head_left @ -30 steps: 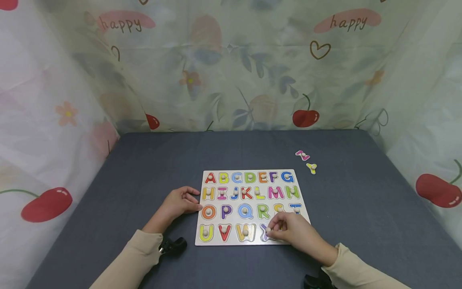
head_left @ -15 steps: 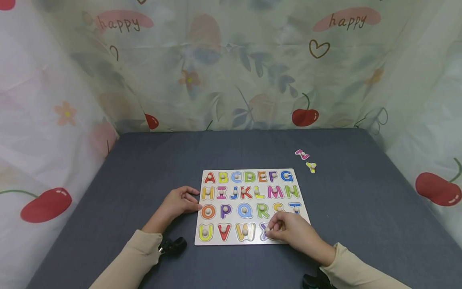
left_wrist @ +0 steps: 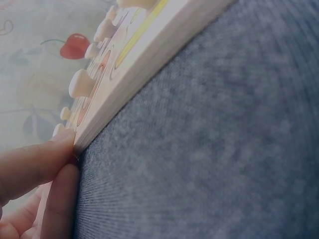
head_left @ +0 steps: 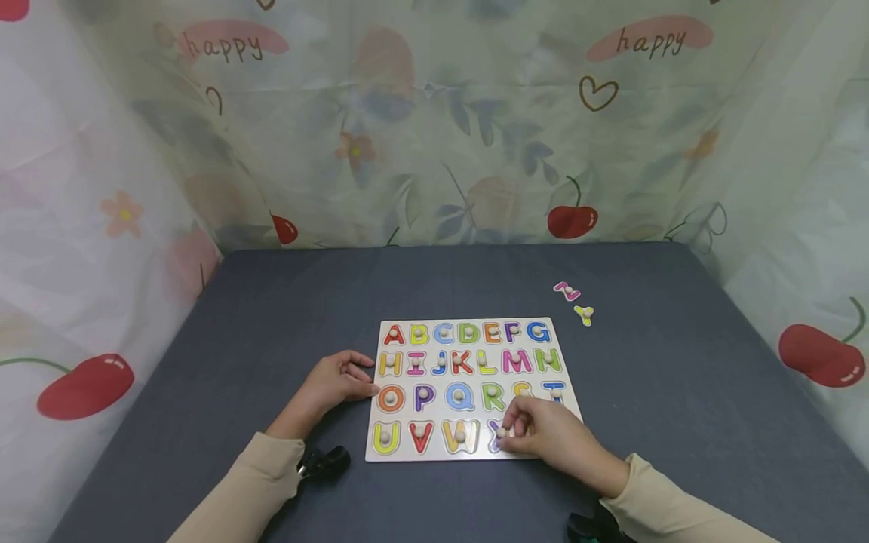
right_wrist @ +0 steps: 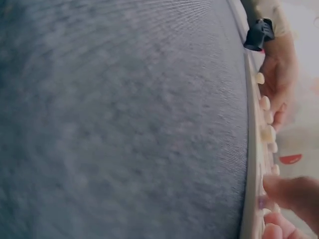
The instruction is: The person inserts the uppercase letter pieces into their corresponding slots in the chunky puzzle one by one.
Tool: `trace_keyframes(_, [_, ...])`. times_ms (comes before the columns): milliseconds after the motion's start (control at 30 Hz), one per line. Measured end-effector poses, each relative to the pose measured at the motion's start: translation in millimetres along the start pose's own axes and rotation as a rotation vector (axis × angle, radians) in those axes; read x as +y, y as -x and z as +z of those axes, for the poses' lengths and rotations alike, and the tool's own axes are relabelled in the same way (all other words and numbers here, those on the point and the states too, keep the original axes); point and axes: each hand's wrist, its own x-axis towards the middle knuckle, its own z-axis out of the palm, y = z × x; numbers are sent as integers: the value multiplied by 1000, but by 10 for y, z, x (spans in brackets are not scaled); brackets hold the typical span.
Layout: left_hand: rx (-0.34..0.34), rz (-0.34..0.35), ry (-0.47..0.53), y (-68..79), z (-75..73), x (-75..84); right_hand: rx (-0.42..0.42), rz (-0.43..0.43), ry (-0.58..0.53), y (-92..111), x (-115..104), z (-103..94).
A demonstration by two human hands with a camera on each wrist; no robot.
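A wooden alphabet puzzle board (head_left: 434, 416) lies flat on the dark cloth, its letter pieces topped with round knobs. In the bottom row, my right hand (head_left: 551, 434) pinches the knob of the purple X piece (head_left: 494, 439), which sits at its slot. That hand covers the board's lower right corner. At the board's left edge, my left hand (head_left: 336, 381) rests with fingers loosely extended. The left wrist view has its thumb (left_wrist: 37, 164) on the edge near a knob (left_wrist: 81, 83). The right thumb (right_wrist: 294, 194) shows over the board in the right wrist view.
A pink Z piece (head_left: 566, 291) and a yellow Y piece (head_left: 584, 315) lie on the cloth beyond the board's upper right corner. Dark cloth (head_left: 292, 302) covers the table. Printed curtains (head_left: 434, 151) enclose its back and sides.
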Motion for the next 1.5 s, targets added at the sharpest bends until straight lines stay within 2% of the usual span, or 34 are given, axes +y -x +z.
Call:
trace_keyframes(200, [-10,7,13,2,-2,1,-31,16,-119,-52,31,-170])
trace_keyframes(400, [-2,11,9,-19,2,-17,111,95,-93,-232,107,-560])
trace_keyframes(533, [0,18,9,-34,1,-46,226,115,-53,-442,348,-840])
trace_keyframes(667, [-1,15,4,-22,-2,-54,335,122,-65,-659,681,-1055])
trace_keyframes(767, [1,13,9,-17,1,-50,374,143,-81,-781,892,-1166])
trace_keyframes(867, [2,15,12,-22,5,-47,366,198,-76,-866,1045,-1226])
trace_keyframes(1033, [7,21,-2,-30,9,-43,300,268,-65,-931,1193,-1256])
trace_keyframes(1267, [7,25,8,-34,5,-41,224,278,-61,-949,1246,-1258])
trace_keyframes(1500, [6,25,8,-25,5,-36,235,290,-36,-948,1279,-1258])
